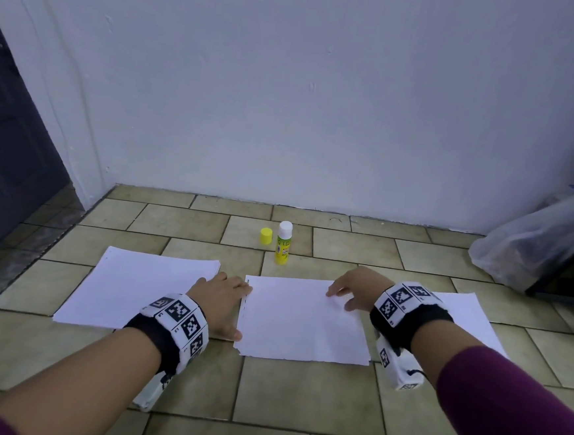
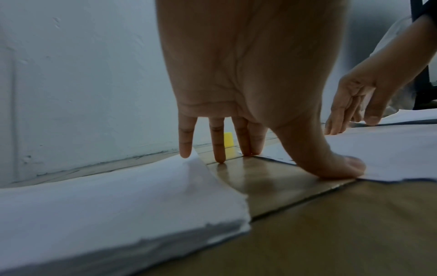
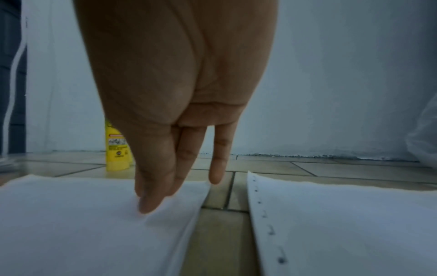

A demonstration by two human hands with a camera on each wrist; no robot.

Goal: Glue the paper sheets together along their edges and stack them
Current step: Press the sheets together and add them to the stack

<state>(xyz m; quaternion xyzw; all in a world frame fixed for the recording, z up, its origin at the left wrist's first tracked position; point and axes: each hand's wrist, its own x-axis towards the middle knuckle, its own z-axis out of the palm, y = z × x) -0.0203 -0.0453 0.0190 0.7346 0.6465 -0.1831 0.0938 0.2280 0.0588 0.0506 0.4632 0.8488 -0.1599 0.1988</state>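
Uncapped glue stick (image 1: pixel 283 242) and yellow cap (image 1: pixel 266 235) are stood beyond middle sheet (image 1: pixel 304 325); its left edge is touched by flat left hand (image 1: pixel 224 301), its top by straight-fingered right hand (image 1: pixel 355 291); bare tile gaps are left either side.

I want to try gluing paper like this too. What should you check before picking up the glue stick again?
1. Glue stick upright and within reach: ok, it stands on the floor tiles beyond the sheets.
2. Yellow cap off: ok, it sits beside the stick.
3. Middle sheet lying flat: ok; the left hand touches its left edge, the right hand presses its top.
4. Left stack apart from the middle sheet: ok, bare tile shows between them.
5. A hand free for the glue: not ok, both are on paper.
6. Glue already on the edges: cannot tell.
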